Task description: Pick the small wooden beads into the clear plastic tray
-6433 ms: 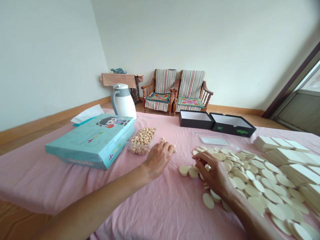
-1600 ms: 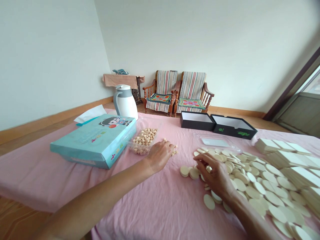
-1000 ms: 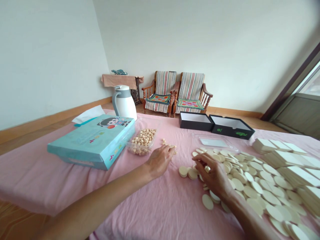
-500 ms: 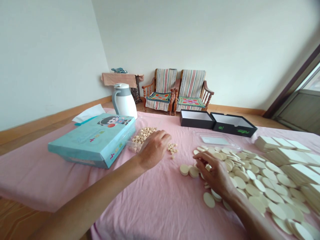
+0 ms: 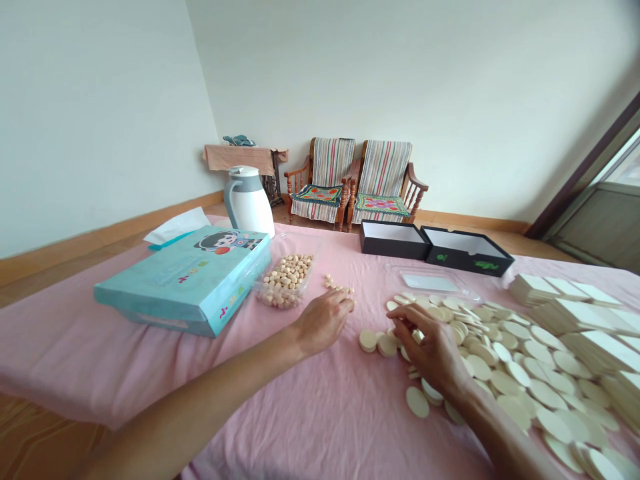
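My left hand rests on the pink tablecloth, fingers curled, its fingertips at a small loose cluster of tan beads. What the fingers pinch, if anything, is hidden. Behind it a clear tray of the same beads sits beside a turquoise gift box. My right hand lies at the near edge of a spread of cream round discs, fingers closed on one disc. Two stacked discs lie between my hands.
A white thermos jug stands behind the turquoise box. Two open black boxes and a clear flat lid lie at the back. Stacks of cream rectangular cards fill the right side. Two striped wooden chairs stand against the far wall.
My left hand lifted toward the bead tray half a second ago and has come back down to the loose beads. My right hand has stayed at the discs.
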The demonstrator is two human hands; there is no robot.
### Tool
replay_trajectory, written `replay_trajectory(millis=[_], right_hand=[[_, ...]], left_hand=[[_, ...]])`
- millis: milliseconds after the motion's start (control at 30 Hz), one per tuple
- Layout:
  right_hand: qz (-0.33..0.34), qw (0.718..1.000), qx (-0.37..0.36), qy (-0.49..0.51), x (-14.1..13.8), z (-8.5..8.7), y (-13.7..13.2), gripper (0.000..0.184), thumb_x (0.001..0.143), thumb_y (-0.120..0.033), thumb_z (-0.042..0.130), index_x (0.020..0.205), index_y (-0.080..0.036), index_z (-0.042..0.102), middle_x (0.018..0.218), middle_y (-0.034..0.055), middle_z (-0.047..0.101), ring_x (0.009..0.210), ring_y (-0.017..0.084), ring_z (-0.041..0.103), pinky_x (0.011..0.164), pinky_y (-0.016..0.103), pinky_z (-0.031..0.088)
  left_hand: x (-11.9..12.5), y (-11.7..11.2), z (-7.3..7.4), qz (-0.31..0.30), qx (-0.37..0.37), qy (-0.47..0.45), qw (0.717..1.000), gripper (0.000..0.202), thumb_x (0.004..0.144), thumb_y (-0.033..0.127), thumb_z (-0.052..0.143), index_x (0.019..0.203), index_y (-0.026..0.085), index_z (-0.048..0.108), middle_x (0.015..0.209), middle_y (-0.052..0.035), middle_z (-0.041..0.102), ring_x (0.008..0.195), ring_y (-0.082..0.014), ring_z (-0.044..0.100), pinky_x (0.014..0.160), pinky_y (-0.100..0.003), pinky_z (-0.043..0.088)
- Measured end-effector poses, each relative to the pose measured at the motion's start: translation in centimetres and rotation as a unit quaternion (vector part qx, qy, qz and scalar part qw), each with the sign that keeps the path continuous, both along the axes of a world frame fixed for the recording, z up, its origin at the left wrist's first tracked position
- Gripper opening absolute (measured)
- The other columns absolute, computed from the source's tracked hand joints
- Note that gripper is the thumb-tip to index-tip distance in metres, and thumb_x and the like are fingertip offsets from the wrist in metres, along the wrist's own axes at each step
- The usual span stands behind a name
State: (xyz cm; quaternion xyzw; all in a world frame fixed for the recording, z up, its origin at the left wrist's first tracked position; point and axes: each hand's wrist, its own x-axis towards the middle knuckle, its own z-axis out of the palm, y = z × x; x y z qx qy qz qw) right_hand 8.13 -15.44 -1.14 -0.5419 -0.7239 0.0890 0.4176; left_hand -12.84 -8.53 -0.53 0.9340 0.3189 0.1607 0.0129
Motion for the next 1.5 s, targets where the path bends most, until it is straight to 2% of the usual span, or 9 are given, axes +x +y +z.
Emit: replay_trajectory(millis=[133,233,333,433,600,800,1133,1300,1500], right_hand=[[-0.004,1.000,0.001,-0.003,0.0,0.1,-0.1,0.015,0.085,-0.020,0.049,0.088,-0.020,0.064,0.089,0.0044,0.063,0.076,0.015,0.059,0.064,0.025,0.047],[-0.008,1.000,-0.001,-0.003,0.0,0.2,-0.1,0.015,0.085,-0.020,0.049,0.088,-0.020,0.064,0.089,0.0041,0.063,0.075,0.015,0.059,0.065,0.025,0.047],[-0.001,1.000,-0.004,0.000,0.0,0.3,-0.2,0.015,0.085,-0.020,0.049,0.088,-0.020,0.064,0.088,0.0041,0.063,0.074,0.015,0.059,0.063,0.025,0.047],[0.004,1.000,-0.002,-0.001,-0.1,0.3,-0.2,0.015,0.085,-0.019,0.048,0.087,-0.020,0.063,0.086,0.0042,0.062,0.073,0.015,0.059,0.063,0.025,0.046],[0.001,1.000,-0.002,0.004,0.0,0.2,-0.2,0.015,0.085,-0.019,0.049,0.088,-0.020,0.063,0.089,0.0047,0.062,0.074,0.014,0.059,0.062,0.025,0.046],[0.003,1.000,0.000,0.010,0.0,0.0,-0.1,0.014,0.086,-0.019,0.048,0.087,-0.020,0.063,0.090,0.0049,0.062,0.078,0.015,0.059,0.060,0.024,0.046],[0.011,1.000,0.006,0.000,0.0,0.1,-0.1,0.014,0.085,-0.018,0.050,0.088,-0.020,0.064,0.088,0.0040,0.062,0.075,0.015,0.058,0.064,0.025,0.046],[0.010,1.000,0.001,0.006,0.1,0.1,-0.1,0.015,0.085,-0.018,0.049,0.088,-0.020,0.063,0.089,0.0041,0.062,0.075,0.014,0.058,0.063,0.025,0.045],[0.015,1.000,-0.016,0.017,0.1,0.0,-0.1,0.014,0.086,-0.019,0.049,0.089,-0.020,0.062,0.086,0.0040,0.061,0.070,0.013,0.057,0.054,0.022,0.043]], left_hand=[[-1.5,0.8,2.7,0.046,0.079,-0.085,0.992,0.016,0.089,0.013,0.043,0.092,0.017,0.058,0.094,-0.0049,0.059,0.093,-0.0169,0.053,0.085,-0.030,0.044],[-3.3,2.0,4.7,0.135,0.150,-0.128,0.971,0.015,0.088,0.014,0.045,0.092,0.017,0.059,0.094,-0.0056,0.060,0.093,-0.0189,0.053,0.086,-0.033,0.043],[-4.3,2.4,5.6,0.196,0.208,-0.135,0.949,0.014,0.088,0.018,0.047,0.095,0.018,0.059,0.099,-0.0063,0.060,0.098,-0.0226,0.051,0.089,-0.039,0.040],[-3.9,1.7,5.2,0.166,0.207,-0.134,0.955,0.018,0.090,0.017,0.043,0.101,0.018,0.058,0.104,-0.0070,0.059,0.100,-0.0216,0.051,0.090,-0.037,0.041],[-1.0,0.4,2.5,0.065,0.078,-0.016,0.995,0.019,0.087,0.008,0.041,0.092,0.018,0.056,0.094,-0.0048,0.058,0.091,-0.0176,0.054,0.081,-0.029,0.045],[0.6,1.4,-0.1,0.116,0.003,0.081,0.990,0.023,0.089,0.007,0.035,0.092,0.016,0.056,0.093,-0.0077,0.059,0.092,-0.0203,0.055,0.081,-0.032,0.046],[0.7,2.0,-1.4,0.104,-0.015,0.050,0.993,0.017,0.087,0.009,0.043,0.100,0.017,0.052,0.101,-0.0061,0.057,0.096,-0.0190,0.055,0.083,-0.030,0.046],[0.7,1.1,-0.7,0.078,0.033,0.040,0.996,0.013,0.088,0.011,0.044,0.095,0.017,0.053,0.096,-0.0056,0.058,0.092,-0.0195,0.054,0.081,-0.031,0.046],[-1.1,1.2,3.9,0.140,0.173,-0.011,0.975,0.013,0.085,0.010,0.045,0.090,0.017,0.054,0.093,-0.0054,0.056,0.088,-0.0205,0.052,0.080,-0.034,0.044]])
